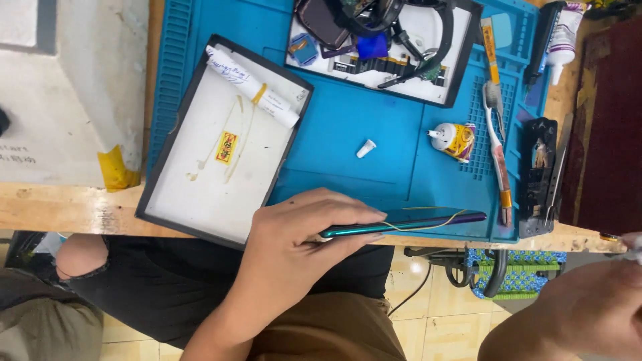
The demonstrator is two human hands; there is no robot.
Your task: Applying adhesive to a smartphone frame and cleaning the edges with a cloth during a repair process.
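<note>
Here the left hand (294, 244) grips a phone (414, 220) edgewise.

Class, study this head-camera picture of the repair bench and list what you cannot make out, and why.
- Right hand: cut off by the frame's right and bottom edges; whether it grips anything is unclear.
- Phone: seen edge-on, its near end hidden under the left hand.
- Parts in the upper tray: tangled, cropped by the top edge.
</note>
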